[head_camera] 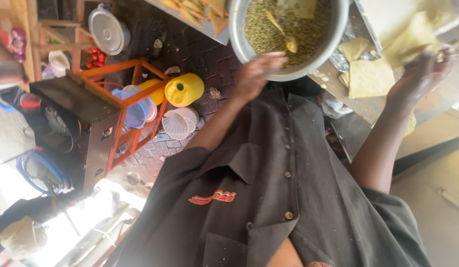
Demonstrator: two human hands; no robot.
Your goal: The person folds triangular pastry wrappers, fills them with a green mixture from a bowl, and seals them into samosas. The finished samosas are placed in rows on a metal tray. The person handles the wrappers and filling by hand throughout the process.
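dark shirt (289, 198); left hand (259, 74) touches metal bowl (289, 69) rim.

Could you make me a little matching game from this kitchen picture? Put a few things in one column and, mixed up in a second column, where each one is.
Things:
1. Left hand
2. Right hand
3. Yellow jug
4. White basket

Places:
A. lying on the brick floor just beside the yellow jug
B. over the thin pastry sheets on the table
C. at the rim of the big metal bowl of green filling
D. on the floor next to the orange frame

Pairs: 1-C, 2-B, 3-D, 4-A
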